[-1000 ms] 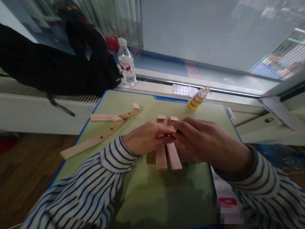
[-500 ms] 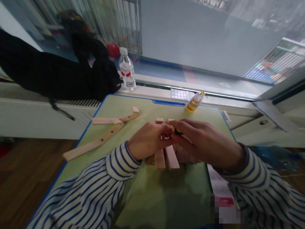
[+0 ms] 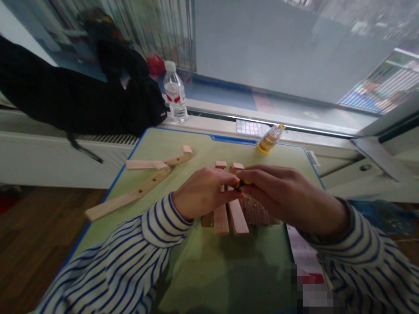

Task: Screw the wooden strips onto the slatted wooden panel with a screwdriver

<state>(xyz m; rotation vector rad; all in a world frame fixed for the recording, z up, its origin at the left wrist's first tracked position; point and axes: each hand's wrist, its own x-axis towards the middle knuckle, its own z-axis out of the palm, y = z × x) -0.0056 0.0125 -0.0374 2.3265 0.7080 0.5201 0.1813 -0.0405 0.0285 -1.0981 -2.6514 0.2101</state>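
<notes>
My right hand [image 3: 283, 194] is closed in a pinch around a small black-and-yellow tool [image 3: 242, 185], most of it hidden by the fingers. Facing it, my left hand [image 3: 206, 192] has thumb and fingers pinched at the tool's tip; what they grip is too small to make out. Beneath both hands lie two pale wooden strips, the left strip [image 3: 221, 221] and the right strip [image 3: 238, 218], side by side across a brown ridged block [image 3: 258, 211]. The hands cover the strips' middle parts.
Jointed wooden pieces with holes [image 3: 127, 199] lie on the left of the green table [image 3: 196, 270]. A clear bottle with yellow base [image 3: 269, 140] stands at the back right. On the sill are a water bottle [image 3: 176, 98], a black bag [image 3: 88, 102] and a white gridded item [image 3: 248, 127].
My right hand has shifted slightly right, and more of the black-and-yellow tool shows between the fingertips. My left hand stays in nearly the same place. The view has tilted a little.
</notes>
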